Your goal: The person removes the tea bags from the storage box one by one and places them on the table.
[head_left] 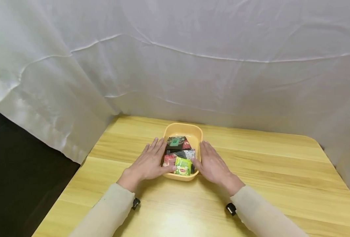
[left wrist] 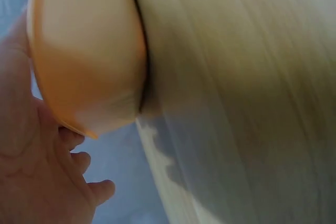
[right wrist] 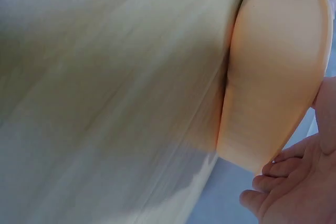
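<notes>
A yellow-orange plastic tray [head_left: 184, 178] stands on the wooden table, with several sachets inside. Toward its near end lies a green and yellow tea bag sachet [head_left: 183, 166]; a dark sachet with a green label [head_left: 175, 142] is farther back, and a pinkish-red sachet [head_left: 169, 160] is at the left. My left hand [head_left: 149, 161] rests along the left side, fingers straight at the rim and thumb reaching over it toward the green sachet. On the right side, my right hand [head_left: 212, 163] touches the rim with extended fingers, its thumb over the edge.
The wooden table [head_left: 269, 171] stretches farther to the right than to the left of the tray. Behind it hangs a pale grey curtain [head_left: 210, 82]. A dark area [head_left: 21, 174] lies beyond the table's left edge. Dark wrist devices [head_left: 231, 209] sit at both sleeves.
</notes>
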Available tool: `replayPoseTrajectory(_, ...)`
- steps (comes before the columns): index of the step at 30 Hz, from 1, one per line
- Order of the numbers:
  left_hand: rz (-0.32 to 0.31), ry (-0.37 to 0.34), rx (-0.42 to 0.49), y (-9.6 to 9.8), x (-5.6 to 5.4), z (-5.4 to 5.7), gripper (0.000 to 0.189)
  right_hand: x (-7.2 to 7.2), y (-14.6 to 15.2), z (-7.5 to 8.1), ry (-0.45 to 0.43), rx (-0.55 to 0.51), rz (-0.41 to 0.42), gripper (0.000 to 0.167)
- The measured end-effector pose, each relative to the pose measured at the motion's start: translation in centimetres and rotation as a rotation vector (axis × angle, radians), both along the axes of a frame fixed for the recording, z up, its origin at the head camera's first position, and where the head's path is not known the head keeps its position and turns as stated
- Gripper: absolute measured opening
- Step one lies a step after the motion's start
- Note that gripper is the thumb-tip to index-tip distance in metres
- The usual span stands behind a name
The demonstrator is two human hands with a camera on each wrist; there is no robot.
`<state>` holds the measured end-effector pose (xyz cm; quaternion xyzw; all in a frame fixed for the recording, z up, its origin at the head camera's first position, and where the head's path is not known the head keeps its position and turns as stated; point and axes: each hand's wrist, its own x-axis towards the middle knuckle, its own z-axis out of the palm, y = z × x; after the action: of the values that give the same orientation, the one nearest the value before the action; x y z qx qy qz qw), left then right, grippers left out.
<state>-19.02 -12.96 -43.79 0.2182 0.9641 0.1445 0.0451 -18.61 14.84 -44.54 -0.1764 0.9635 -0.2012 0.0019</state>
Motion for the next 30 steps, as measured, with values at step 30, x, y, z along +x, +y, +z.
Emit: replayPoseTrajectory(30,0.031,-0.087,-0.020,1.6,0.5,0.4,0.143,0.6,2.0,-0.2,0.027,0.005,0.028,0.082)
